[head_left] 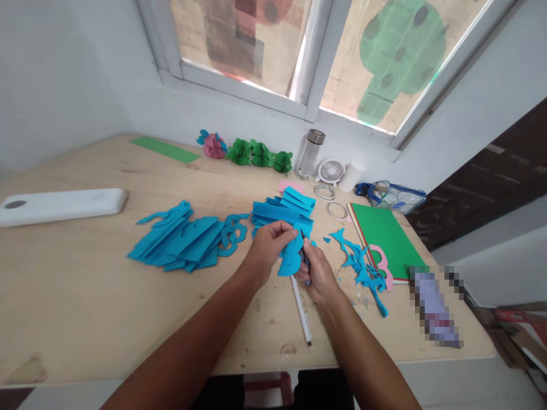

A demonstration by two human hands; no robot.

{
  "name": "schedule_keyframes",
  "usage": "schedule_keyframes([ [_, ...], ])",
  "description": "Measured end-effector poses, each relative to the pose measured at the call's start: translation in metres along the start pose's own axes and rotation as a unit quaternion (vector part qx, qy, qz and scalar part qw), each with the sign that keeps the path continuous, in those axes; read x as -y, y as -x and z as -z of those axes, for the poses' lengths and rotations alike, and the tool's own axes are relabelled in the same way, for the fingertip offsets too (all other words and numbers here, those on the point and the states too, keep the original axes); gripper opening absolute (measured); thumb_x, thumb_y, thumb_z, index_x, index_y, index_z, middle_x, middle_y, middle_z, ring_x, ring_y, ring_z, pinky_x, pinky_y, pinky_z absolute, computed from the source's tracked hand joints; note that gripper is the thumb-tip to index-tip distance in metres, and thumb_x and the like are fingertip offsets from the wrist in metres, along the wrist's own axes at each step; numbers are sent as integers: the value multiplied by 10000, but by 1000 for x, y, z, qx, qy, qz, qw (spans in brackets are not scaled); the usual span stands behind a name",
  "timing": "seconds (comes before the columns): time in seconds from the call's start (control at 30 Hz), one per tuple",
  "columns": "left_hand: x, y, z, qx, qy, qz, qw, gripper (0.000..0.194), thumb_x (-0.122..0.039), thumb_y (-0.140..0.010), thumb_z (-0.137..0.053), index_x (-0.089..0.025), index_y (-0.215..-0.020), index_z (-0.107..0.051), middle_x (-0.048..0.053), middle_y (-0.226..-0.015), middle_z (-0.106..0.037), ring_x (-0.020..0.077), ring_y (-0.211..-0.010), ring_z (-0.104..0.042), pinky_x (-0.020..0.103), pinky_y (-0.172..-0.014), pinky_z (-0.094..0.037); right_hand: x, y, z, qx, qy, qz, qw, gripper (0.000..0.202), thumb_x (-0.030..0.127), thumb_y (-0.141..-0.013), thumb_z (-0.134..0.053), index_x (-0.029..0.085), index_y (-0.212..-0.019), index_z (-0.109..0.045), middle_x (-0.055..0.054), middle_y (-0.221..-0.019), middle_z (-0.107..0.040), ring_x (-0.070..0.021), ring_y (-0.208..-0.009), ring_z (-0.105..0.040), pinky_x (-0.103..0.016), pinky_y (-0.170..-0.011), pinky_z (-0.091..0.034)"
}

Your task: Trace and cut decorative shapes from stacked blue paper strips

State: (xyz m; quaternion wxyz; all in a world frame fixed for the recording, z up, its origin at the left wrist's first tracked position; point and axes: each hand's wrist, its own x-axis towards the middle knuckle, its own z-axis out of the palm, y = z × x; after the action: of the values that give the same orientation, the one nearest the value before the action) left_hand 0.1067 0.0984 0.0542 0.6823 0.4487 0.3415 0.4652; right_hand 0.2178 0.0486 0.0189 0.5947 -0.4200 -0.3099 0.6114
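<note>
Pinched between thumb and fingers, a folded piece of blue paper (291,261) with a scalloped edge and a curved line is in my left hand (270,246). My right hand (318,266) is closed round dark-handled scissors (306,263), mostly hidden by the fingers, right at the paper's edge. Just beyond my hands lies a stack of blue paper strips (282,212). A fanned pile of folded blue paper (183,242) and curly blue cut-outs (233,233) are to the left. Blue scraps (363,265) lie to the right, and a white pen (301,310) sits below my hands.
Along the wall stand green paper ornaments (260,154), a pink paper flower (214,145), a glass bottle (310,154) and a small fan (331,171). Tape rings (337,211) and green sheets (391,239) lie right. A long white case (64,206) is far left.
</note>
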Motion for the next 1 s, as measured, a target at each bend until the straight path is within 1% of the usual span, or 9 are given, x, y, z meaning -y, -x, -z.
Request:
schedule_keyframes([
  [0.13,1,0,0,13,-11,13,1000,256,-373,-616,-745,-181,-606,-576,-23,-547,-589,119,-490,-524,251,-506,-451,0,-1,1,-12,-4,-3,1000,543,585,-700,-747,195,-566,-394,117,-407,-322,-20,-341,-223,-160,-348,-151],
  [0.37,-1,-3,1,8,-22,-12,1000,232,-310,-584,-737,-175,-537,-554,-50,-512,-523,83,-493,-452,212,-504,-397,2,0,-1,-9,16,-6,1000,574,628,-695,-726,192,-527,-394,107,-392,-323,-18,-332,-225,-172,-347,-136],
  [0.7,-1,-2,2,18,-14,12,1000,229,-333,-616,-720,-182,-569,-554,-31,-511,-557,108,-475,-489,233,-486,-408,3,0,-3,-14,37,-1,999,606,643,-706,-706,194,-468,-376,98,-370,-309,-26,-321,-241,-195,-353,-142],
  [0.83,-1,-3,2,3,-31,-5,1000,226,-343,-612,-724,-180,-589,-568,-32,-529,-564,109,-502,-487,229,-499,-397,3,1,-4,-6,36,-1,999,614,647,-710,-699,194,-460,-369,99,-371,-299,-23,-325,-230,-202,-355,-126],
  [1.0,-1,-4,3,6,-53,-25,998,205,-328,-617,-701,-180,-572,-566,-34,-545,-557,110,-536,-490,235,-546,-409,4,0,-4,-12,41,0,999,616,669,-685,-701,194,-463,-377,98,-373,-309,-20,-325,-221,-203,-355,-113],
])
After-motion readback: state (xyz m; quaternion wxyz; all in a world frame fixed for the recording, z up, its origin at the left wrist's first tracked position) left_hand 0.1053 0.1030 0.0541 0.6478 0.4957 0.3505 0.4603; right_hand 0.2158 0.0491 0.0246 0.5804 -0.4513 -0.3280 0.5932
